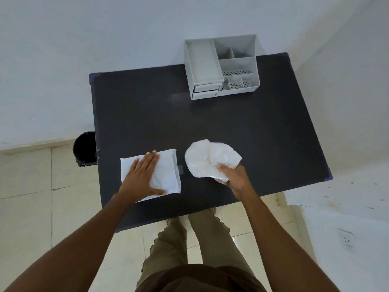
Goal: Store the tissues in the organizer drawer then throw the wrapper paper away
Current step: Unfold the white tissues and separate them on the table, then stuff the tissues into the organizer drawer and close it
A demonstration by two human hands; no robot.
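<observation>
A person stands at the near edge of a dark, matte rectangular bench [231,127], both bare arms reaching out over it. The left hand [143,178] lies flat, palm down and fingers spread, on a white rectangular stack of folded tissues [168,171] at the near left of the bench; its grip is wide, pressing on the stack rather than closing around it. Just to the right, a little apart from the stack, the right hand [233,178] pinches the near edge of a crumpled, translucent white plastic wrapper [206,159], which billows out in rounded folds away from the person. The grip there is narrow, thumb and fingers closed on the wrapper.

At the far side of the bench, well apart from both hands, sits a light grey plastic desk organizer [221,66] with several open top compartments, some with perforated floors. Its small drawers [205,90] face the person at the lower left front and look closed. On the pale tiled floor beside the left edge of the bench stands a black round waste bin [85,148].
</observation>
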